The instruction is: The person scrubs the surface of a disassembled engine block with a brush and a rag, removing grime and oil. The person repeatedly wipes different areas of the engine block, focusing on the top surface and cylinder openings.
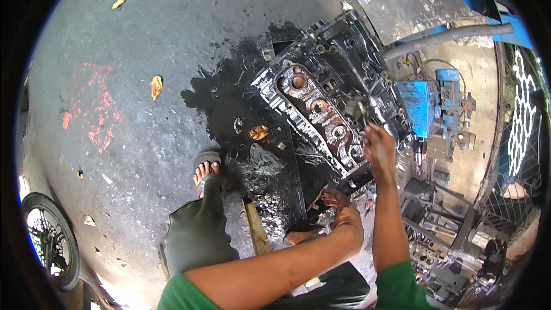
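Note:
A black, oily engine block [338, 89] lies ahead of me, its long cavity [313, 106] exposed with rusty brown round parts inside. My right hand [380, 148] is over the block's near right side, fingers closed round a small tool [363, 113] that is blurred; it looks like a brush, but its kind is not certain. At the block's near edge is my left hand [340, 202], low down with its fingers bent. Whether those fingers grip the edge or only rest there I cannot make out.
Dark wet oil [229, 89] spreads on the concrete floor left of the block. A wooden piece [255, 227] lies by my sandalled foot [206, 166]. Blue machinery [416, 106] and metal parts [430, 258] stand at right. A wheel [50, 241] is at far left.

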Tool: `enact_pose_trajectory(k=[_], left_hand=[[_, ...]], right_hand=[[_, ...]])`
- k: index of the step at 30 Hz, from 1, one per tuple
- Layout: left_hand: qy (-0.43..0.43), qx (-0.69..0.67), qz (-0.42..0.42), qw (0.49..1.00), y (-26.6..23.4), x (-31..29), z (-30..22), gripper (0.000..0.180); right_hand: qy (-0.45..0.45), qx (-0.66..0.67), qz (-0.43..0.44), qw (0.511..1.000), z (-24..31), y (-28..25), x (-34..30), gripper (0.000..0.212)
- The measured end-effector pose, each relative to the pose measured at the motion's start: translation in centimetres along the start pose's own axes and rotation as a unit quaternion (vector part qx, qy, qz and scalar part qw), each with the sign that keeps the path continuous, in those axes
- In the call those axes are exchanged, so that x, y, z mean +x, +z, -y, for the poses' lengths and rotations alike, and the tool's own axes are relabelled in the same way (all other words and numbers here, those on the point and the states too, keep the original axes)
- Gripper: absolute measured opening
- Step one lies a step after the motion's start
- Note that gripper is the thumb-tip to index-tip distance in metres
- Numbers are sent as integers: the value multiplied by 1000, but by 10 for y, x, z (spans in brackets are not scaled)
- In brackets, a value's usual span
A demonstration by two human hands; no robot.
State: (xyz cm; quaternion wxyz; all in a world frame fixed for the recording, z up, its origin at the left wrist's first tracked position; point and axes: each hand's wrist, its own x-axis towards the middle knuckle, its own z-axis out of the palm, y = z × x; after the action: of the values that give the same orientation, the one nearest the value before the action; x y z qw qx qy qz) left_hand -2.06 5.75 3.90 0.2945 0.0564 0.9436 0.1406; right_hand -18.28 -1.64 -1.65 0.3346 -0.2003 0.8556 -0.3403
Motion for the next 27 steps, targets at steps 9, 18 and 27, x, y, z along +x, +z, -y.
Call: enact_pose_trajectory(k=[9,18,27], left_hand=[[22,-45,5,999,-10,-12,1,54],[4,-9,80,997,2,21,-9,58],[4,11,33,999,-6,-18,10,61]], right_hand=[[-28,-99,23,994,27,-30,-12,29],[-217,-385,46,896,51,-3,41,25],[-440,-486,-37,754,55,29,24,23]])
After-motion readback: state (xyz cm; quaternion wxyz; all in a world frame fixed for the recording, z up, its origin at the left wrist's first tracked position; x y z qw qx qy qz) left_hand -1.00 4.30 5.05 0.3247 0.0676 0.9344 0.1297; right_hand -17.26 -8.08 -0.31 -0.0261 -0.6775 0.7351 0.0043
